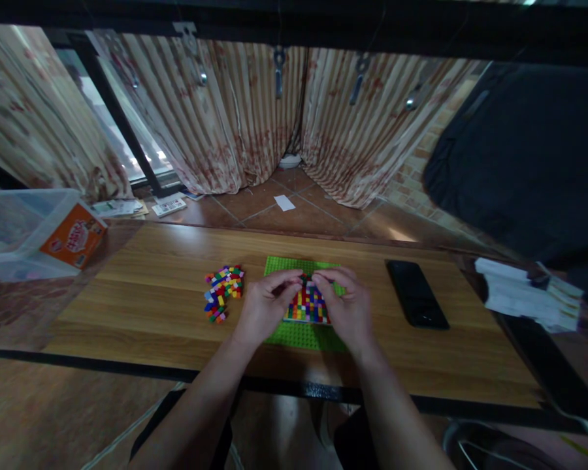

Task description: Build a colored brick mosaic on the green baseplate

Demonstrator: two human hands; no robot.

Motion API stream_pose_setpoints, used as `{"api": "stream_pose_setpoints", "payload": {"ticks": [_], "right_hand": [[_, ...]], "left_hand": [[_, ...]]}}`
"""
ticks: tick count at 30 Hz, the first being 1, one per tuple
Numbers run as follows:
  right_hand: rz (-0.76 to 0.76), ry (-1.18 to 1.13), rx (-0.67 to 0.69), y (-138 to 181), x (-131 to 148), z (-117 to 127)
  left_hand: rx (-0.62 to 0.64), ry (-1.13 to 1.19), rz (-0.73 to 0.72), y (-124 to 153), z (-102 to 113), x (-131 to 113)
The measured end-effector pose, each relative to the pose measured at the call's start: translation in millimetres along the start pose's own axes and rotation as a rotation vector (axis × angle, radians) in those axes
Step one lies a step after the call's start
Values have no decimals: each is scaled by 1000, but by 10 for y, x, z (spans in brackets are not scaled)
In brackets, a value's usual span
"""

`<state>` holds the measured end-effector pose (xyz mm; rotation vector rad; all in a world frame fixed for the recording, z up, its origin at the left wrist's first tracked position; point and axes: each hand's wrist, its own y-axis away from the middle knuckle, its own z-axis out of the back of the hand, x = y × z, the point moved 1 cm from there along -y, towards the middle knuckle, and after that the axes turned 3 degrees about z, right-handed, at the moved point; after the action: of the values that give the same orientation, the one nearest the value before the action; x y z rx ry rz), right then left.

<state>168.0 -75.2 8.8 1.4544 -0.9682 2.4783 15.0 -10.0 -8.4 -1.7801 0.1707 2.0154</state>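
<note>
A green studded baseplate (304, 335) lies on the wooden table in front of me, with a block of many-coloured toy bricks (308, 304) built up in rows on its middle. Over the far part of these rows, my left hand (270, 301) and my right hand (343, 305) meet almost fingertip to fingertip. Each has thumb and forefinger pinched together. Tiny red and dark green bricks (304, 279) show between the fingertips; the fingers partly hide them. To the left of my left hand is a loose pile of small coloured bricks (224, 287).
A black phone (416, 294) lies right of the baseplate on the table (147, 287). Past the left end stands a clear plastic bin (24, 228) with an orange label. White papers (526, 294) lie at the right end. A dark bar (294, 23) crosses overhead before curtains (235, 117).
</note>
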Motion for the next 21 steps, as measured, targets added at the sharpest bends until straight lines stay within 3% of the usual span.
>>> {"api": "stream_pose_setpoints", "payload": {"ticks": [5, 9, 12, 16, 21], "right_hand": [[-172, -31, -147, -36, -177, 192], [-188, -13, -118, -9, -214, 225], [-124, 37, -18, 14, -137, 180], [73, 166, 128, 45, -19, 61], [189, 375, 180, 79, 1, -98]], "left_hand": [[-88, -74, 41, -80, 148, 46], [-93, -105, 68, -106, 183, 81], [-43, -116, 108, -105, 157, 113], [-4, -169, 76, -95, 146, 96], [3, -327, 4, -69, 159, -1]]}}
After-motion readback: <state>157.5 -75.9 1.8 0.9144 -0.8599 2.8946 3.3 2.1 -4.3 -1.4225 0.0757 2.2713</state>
